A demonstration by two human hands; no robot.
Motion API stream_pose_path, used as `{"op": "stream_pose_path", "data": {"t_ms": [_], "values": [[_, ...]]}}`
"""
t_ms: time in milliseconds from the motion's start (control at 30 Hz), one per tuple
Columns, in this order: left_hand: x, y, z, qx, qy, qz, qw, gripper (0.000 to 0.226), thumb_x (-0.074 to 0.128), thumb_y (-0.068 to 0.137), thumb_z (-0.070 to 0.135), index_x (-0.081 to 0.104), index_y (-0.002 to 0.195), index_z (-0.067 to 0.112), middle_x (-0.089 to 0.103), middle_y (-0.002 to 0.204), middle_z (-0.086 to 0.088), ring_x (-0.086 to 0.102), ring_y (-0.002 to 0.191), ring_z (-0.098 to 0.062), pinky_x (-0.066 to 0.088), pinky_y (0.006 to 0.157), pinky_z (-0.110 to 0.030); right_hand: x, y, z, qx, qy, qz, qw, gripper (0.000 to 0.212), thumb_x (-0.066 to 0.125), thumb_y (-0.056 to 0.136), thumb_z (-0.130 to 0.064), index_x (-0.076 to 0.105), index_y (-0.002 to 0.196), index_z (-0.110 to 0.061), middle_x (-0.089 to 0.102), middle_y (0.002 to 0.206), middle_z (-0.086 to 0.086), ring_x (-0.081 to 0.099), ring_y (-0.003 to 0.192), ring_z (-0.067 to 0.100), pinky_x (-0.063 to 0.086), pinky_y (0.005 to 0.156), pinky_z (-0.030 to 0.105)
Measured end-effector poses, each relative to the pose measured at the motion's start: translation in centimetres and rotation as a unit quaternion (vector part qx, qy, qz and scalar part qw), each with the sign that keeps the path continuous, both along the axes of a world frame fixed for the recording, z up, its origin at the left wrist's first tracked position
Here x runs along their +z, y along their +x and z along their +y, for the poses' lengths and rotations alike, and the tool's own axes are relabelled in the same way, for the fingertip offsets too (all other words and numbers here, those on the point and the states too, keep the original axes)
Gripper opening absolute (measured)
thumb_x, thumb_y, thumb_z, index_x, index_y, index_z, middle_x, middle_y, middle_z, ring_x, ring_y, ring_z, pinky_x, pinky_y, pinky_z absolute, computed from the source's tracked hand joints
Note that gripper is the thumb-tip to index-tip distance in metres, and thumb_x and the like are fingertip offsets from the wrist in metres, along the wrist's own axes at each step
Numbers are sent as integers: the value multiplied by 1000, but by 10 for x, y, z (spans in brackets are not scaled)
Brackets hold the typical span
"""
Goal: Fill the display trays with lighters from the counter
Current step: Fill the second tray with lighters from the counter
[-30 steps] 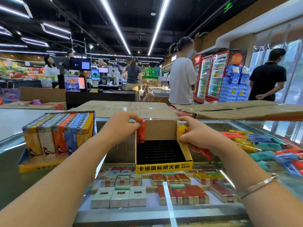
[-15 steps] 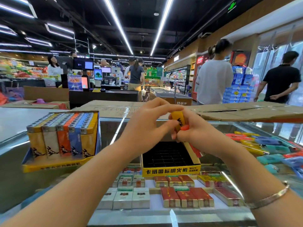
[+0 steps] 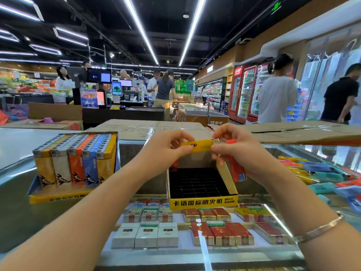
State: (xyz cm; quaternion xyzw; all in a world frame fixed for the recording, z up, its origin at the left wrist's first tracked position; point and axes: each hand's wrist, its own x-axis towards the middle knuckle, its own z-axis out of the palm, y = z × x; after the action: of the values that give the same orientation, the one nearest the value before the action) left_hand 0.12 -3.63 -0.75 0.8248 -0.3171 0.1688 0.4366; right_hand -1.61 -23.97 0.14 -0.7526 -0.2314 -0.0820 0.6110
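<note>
Both hands hold one yellow lighter (image 3: 197,145) level above a yellow display tray (image 3: 203,202) whose black slots show bare, save one red lighter (image 3: 174,165) at its back left corner. My left hand (image 3: 166,151) pinches the yellow lighter's left end. My right hand (image 3: 238,151) pinches its metal-capped right end and also grips a red lighter (image 3: 236,169) in its palm. A second tray (image 3: 58,196) on the left is packed with orange, white and blue lighters (image 3: 78,163). Loose lighters (image 3: 322,173) lie on the glass counter at right.
The trays stand on a glass counter (image 3: 23,212) over cigarette packs (image 3: 148,233). Flattened cardboard boxes (image 3: 293,133) lie along the counter's far edge. Beyond them are checkout tills, drink fridges and several people standing.
My left hand let go of the red lighter at the tray's back corner and met my right hand above the tray. The yellow lighter turned from upright to level between both hands.
</note>
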Motion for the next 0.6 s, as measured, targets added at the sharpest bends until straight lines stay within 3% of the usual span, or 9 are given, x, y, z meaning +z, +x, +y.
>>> {"op": "stream_pose_path", "data": {"t_ms": [67, 133, 233, 367, 467, 600], "values": [[-1, -4, -4, -16, 7, -15, 1000, 17, 67, 83, 25, 67, 100, 27, 60, 78, 18, 56, 72, -4, 51, 69, -22, 0, -1, 2, 1, -11, -20, 1000, 24, 60, 82, 10, 53, 92, -10, 62, 63, -2, 54, 44, 12, 43, 41, 19], [-2, -6, -7, -31, 0, -22, 999, 17, 70, 82, 23, 66, 97, 29, 62, 75, 21, 57, 70, -2, 50, 69, -20, -2, -2, 8, 4, -25, -32, 999, 27, 62, 81, 9, 55, 95, -12, 62, 70, -5, 55, 47, 10, 41, 39, 17], [-3, -4, -8, -36, -25, 1, 999, 26, 69, 82, 17, 63, 105, 28, 63, 83, 11, 58, 71, -2, 51, 69, -15, -2, -3, 13, -2, -7, -43, 999, 21, 61, 85, 3, 57, 98, -13, 62, 72, -5, 53, 45, 8, 39, 37, 17], [-2, 4, 1, -16, -54, 16, 998, 42, 64, 86, 13, 52, 116, 39, 59, 93, 2, 63, 76, -13, 54, 70, -20, -1, 5, 4, -144, 25, -41, 988, 10, 60, 90, -10, 61, 97, -17, 62, 77, 4, 50, 42, 6, 38, 37, 16], [-5, 10, 7, 17, -44, 1, 999, 35, 62, 88, 18, 51, 113, 39, 61, 92, 2, 63, 77, -6, 50, 63, -10, -7, 12, -5, -234, -28, -9, 972, 9, 58, 92, -17, 61, 100, -17, 61, 86, 5, 52, 51, 7, 37, 36, 11], [-12, 16, 8, 49, -21, -33, 998, 25, 62, 88, 20, 56, 110, 31, 65, 84, 4, 63, 79, -7, 47, 62, -6, -16, 16, -5, -223, -99, 40, 969, 21, 58, 91, -19, 59, 113, -20, 61, 93, 5, 51, 54, 9, 38, 39, 14]]}}
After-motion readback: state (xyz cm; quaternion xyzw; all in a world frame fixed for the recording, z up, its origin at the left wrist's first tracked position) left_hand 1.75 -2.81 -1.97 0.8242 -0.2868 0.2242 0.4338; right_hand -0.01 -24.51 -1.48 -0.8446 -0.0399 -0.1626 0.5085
